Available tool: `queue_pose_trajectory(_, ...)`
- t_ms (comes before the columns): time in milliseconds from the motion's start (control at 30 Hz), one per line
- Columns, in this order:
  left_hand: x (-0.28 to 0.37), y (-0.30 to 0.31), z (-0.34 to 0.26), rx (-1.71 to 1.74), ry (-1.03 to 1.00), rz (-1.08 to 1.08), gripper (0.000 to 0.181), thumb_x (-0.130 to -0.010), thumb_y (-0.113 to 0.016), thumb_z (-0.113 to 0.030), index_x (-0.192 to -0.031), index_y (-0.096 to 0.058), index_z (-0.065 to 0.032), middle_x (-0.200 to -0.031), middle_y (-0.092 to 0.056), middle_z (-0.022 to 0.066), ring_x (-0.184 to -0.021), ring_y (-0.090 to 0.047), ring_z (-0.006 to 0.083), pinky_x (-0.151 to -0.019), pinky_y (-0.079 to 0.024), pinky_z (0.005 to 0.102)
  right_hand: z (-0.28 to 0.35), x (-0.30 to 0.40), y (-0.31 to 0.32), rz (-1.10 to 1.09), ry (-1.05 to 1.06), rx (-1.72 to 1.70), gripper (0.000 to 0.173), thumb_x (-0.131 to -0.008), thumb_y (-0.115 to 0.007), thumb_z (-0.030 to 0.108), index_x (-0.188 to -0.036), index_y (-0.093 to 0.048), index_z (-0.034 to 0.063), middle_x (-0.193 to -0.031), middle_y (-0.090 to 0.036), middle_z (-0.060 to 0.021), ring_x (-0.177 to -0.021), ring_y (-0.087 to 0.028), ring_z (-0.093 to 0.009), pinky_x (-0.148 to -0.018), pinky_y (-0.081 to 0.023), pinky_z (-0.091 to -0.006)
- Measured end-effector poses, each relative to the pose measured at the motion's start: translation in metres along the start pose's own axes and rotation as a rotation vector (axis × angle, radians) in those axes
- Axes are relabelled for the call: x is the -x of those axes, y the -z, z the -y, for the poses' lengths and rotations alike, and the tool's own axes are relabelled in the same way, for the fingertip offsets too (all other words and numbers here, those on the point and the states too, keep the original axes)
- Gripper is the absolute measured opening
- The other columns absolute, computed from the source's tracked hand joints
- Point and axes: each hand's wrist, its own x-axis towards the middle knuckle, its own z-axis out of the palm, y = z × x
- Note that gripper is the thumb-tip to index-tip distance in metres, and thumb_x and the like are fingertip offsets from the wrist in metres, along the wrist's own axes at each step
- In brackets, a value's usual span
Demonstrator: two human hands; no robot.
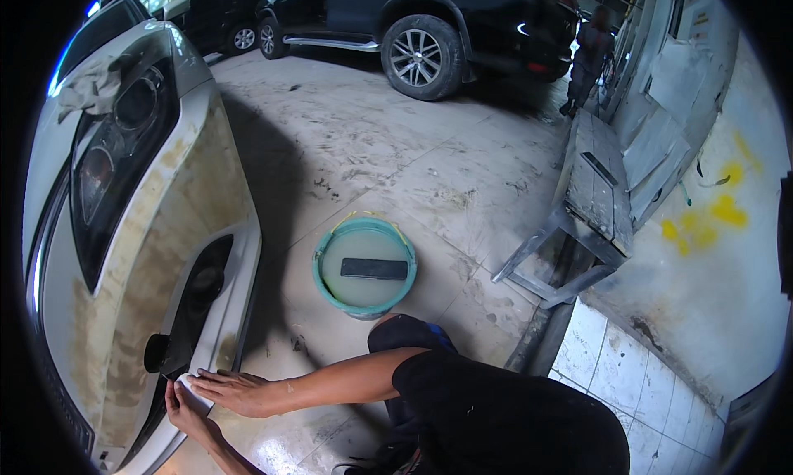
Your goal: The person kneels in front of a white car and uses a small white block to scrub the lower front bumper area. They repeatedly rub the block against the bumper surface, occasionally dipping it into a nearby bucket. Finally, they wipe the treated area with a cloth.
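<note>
My left hand (189, 413) pinches the edge of a thin white piece (197, 396), perhaps a folded sheet, at the lower lip of a car's front bumper (148, 326). Over the same piece lies my right hand (232, 393), its fingers stretched out and pressing; its underside is hidden. The white bumper has brown and yellowish patches. Above the hands are a dark fog lamp recess (207, 280) and a headlight (118, 140). A grey cloth (93, 88) rests by the headlight.
A green-rimmed bucket (322, 283) of cloudy water, with a dark rectangular block (374, 268) in it, stands beside my knee. To the right is a worn wooden bench (598, 184) along the wall. A black car (483, 23) and a person (588, 60) are farther back.
</note>
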Motion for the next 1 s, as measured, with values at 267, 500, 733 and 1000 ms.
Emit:
queue_pose_trajectory(267,0.007,-0.008,-0.009,0.107,0.027,0.004,0.032,-0.095,-0.058,-0.015,-0.122,-0.053,0.0029,-0.104,-0.063,0.0098,-0.092,-0.06,0.0127,-0.077,-0.05,0.0245,-0.004,-0.015,0.003,-0.123,0.028,-0.028,0.055,-0.086,-0.047,0.005,-0.14,-0.035,-0.0018,-0.152,-0.026,-0.0167,-0.143,-0.02,-0.034,-0.114,-0.025,-0.046)
queue_pose_trajectory(500,-0.01,0.001,0.014,0.095,0.012,0.089,0.033,-0.095,-0.058,-0.016,-0.122,-0.054,0.0022,-0.108,-0.063,0.0109,-0.094,-0.061,0.0147,-0.076,-0.051,0.0262,-0.019,-0.023,-0.004,-0.172,0.026,-0.124,0.054,-0.087,-0.046,0.006,-0.139,-0.036,-0.0022,-0.15,-0.028,-0.019,-0.143,-0.019,-0.035,-0.114,-0.027,-0.0439)
queue_pose_trajectory(733,-0.001,0.004,-0.008,-0.019,0.007,-0.056,0.03,-0.095,-0.054,-0.015,-0.12,-0.059,-0.0006,-0.105,-0.064,0.0109,-0.09,-0.061,0.0155,-0.076,-0.051,0.0274,-0.001,0.002,-0.041,-0.243,0.078,-0.17,0.051,-0.09,-0.043,0.006,-0.14,-0.037,-0.0003,-0.149,-0.031,-0.0176,-0.141,-0.025,-0.033,-0.113,-0.028,-0.041)
queue_pose_trajectory(1000,0.024,-0.022,-0.035,0.013,-0.109,-0.142,0.022,-0.092,-0.06,-0.012,-0.108,-0.066,0.0021,-0.087,-0.064,0.0022,-0.073,-0.051,0.0083,-0.066,-0.043,0.0222,0.007,-0.013,0.014,-0.27,0.031,0.059,0.056,-0.083,-0.048,0.0,-0.138,-0.039,-0.0015,-0.147,-0.034,-0.0171,-0.14,-0.028,-0.033,-0.113,-0.027,-0.0432)
